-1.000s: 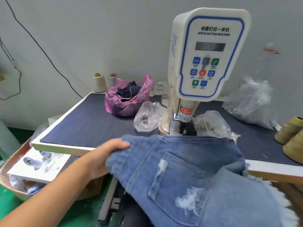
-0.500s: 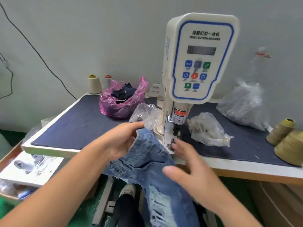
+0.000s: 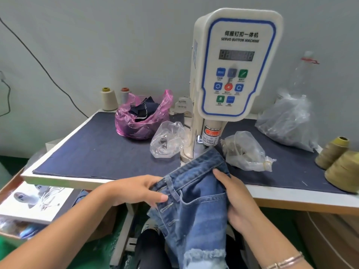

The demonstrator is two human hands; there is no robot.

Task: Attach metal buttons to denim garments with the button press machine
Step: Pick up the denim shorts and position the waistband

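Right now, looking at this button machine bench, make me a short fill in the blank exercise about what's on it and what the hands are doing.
1. Both the left hand and the right hand grip the denim ____.
2. The bag holding dark fabric scraps is ____ in colour.
3. The words on the white machine read SERVO ____ MACHINE.
4. The round key at the middle of the keypad is ____.

Missing words: garment; pink; BUTTON; red

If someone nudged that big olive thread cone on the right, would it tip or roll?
The thread cone looks broad-based and thickly wound, so it probably slides rather than tips. It stands on the cloth-covered table, which likely adds friction. Once toppled, it would probably roll in a curve.
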